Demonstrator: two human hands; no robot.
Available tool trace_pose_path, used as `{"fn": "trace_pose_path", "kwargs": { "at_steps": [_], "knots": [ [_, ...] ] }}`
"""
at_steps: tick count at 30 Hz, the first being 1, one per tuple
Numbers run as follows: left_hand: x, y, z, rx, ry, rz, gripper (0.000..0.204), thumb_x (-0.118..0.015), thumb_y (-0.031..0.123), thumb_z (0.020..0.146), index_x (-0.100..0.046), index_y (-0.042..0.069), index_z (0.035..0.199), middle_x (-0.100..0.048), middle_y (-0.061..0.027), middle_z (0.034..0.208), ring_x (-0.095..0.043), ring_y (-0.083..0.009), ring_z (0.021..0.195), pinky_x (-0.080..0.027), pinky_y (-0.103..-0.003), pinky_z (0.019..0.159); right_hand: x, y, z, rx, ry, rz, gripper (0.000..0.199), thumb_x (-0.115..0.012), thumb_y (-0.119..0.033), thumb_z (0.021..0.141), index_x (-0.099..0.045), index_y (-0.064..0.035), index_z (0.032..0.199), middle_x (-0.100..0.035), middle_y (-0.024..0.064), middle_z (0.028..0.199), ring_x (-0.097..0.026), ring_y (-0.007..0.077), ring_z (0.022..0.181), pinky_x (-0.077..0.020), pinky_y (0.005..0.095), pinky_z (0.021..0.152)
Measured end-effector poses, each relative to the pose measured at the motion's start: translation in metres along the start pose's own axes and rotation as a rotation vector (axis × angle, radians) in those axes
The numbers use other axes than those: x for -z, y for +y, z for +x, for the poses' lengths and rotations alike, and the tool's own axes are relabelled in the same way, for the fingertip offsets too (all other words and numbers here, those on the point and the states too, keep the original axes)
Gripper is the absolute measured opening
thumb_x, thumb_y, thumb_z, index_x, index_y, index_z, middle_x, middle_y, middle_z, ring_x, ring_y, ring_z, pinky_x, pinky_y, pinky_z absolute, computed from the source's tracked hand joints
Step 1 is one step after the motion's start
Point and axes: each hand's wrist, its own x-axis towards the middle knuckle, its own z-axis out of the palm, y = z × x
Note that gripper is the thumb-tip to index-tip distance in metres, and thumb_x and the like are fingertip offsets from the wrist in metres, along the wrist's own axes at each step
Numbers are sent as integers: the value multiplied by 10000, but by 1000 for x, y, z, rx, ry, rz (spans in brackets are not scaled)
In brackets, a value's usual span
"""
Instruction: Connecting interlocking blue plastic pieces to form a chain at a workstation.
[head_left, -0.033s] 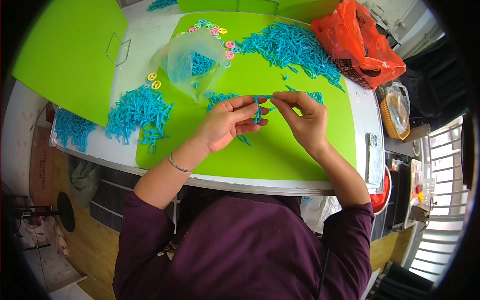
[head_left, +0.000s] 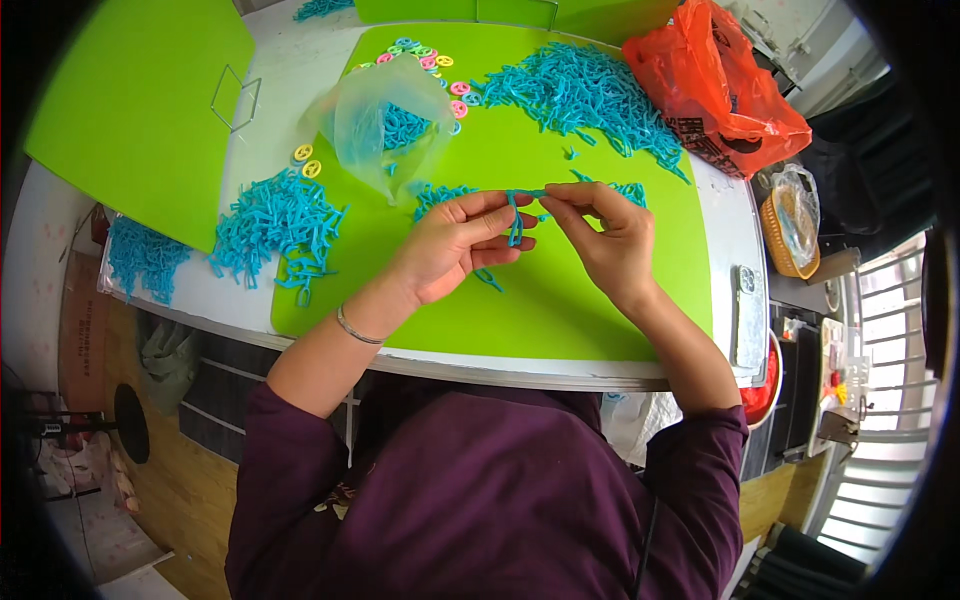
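Note:
My left hand [head_left: 447,245] pinches a small blue plastic link piece [head_left: 515,232] between thumb and index finger; part of it hangs down with a slotted end. My right hand [head_left: 615,245] holds the other end of a thin blue strip in a fingertip pinch. Both hands hover close together over the green mat [head_left: 480,330]. Just beyond my left hand lies a small heap of similar blue pieces [head_left: 440,197], partly covered by my fingers. Below the fingers, one loose blue piece [head_left: 487,280] shows.
A large blue heap [head_left: 590,95] lies at the back, another pile [head_left: 275,225] at left. A translucent bag [head_left: 375,120] holds more, near coloured rings [head_left: 460,90]. A red plastic bag [head_left: 710,90] stands back right. A phone [head_left: 748,300] lies by the right table edge.

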Motion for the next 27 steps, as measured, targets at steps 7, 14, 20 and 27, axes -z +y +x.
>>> {"fn": "trace_pose_path", "kwargs": {
  "at_steps": [7,14,20,27],
  "knots": [
    [0,-1,0,-12,-10,-40,270,-540,132,902,-553,54,1161,-636,-73,995,-638,-188,873,-535,-247,717,2,-1,1,266,-14,-149,106,-663,-12,789,-656,18,891,-665,61,794,-625,106,708,-488,231,620],
    [1,-15,4,-445,119,613,232,-548,131,902,-616,4,1083,-640,-45,876,-591,-82,768,-505,-222,669,-4,1,1,-623,-112,669,108,-649,-41,812,-632,39,883,-655,66,792,-610,112,695,-492,245,629],
    [-2,-7,0,-179,61,293,238,-526,168,917,-621,19,1076,-621,-22,838,-566,-74,727,-472,-213,640,1,12,-3,595,-71,-453,185,-661,6,733,-632,18,915,-650,121,821,-623,216,710,-497,287,618],
    [-3,-7,2,-247,194,189,212,-550,178,902,-609,31,1042,-622,-40,912,-600,-128,764,-488,-233,669,-5,12,6,521,-123,-269,199,-639,6,757,-648,-16,954,-650,102,909,-618,221,734,-501,302,648]
  ]
}}
